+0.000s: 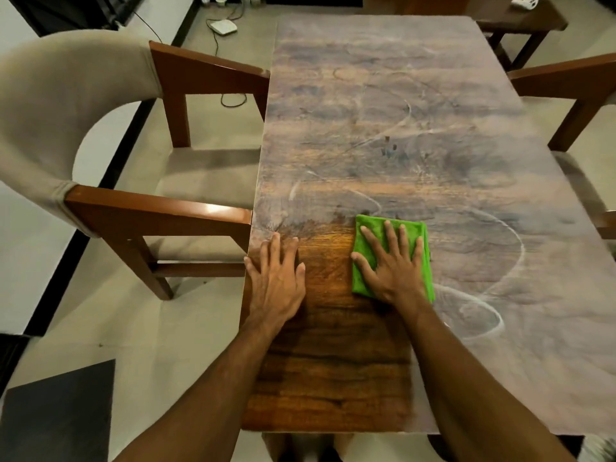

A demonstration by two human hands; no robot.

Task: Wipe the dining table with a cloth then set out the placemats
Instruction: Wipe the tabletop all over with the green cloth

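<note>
Head view shows the wiping step under way, judged to be at an early stage. The right hand (393, 265) lies flat on a folded green microfibre cloth (361, 285), its fingers (388, 235) spread straight and pressing down, not curled round the fabric. The cloth sits on the dark wooden dining counter (400, 128), in the near half and slightly left of centre. The left hand (276, 278) rests palm down on bare wood just beside the left edge, fingers extended and holding nothing; it appears to serve as a brace. A grey dust film (466, 195) with pale swirl marks (513, 248) covers most of the surface, while a darker, glossy clean strip (333, 361) runs from the near edge up to both hands.

Recommendations: keep the palm flat so the whole fold stays in contact; work in straight, overlapping lanes beside the clean strip, since curved passes appear to leave arcs; carry each lane to the far edge and off it so dust does not gather in ridges; refold to a fresh face once the cloth loads up. The beige upholstered armchair (100, 128) stands close against the left side and may catch swept dust. No placemats are in view, so that step is not yet begun.
</note>
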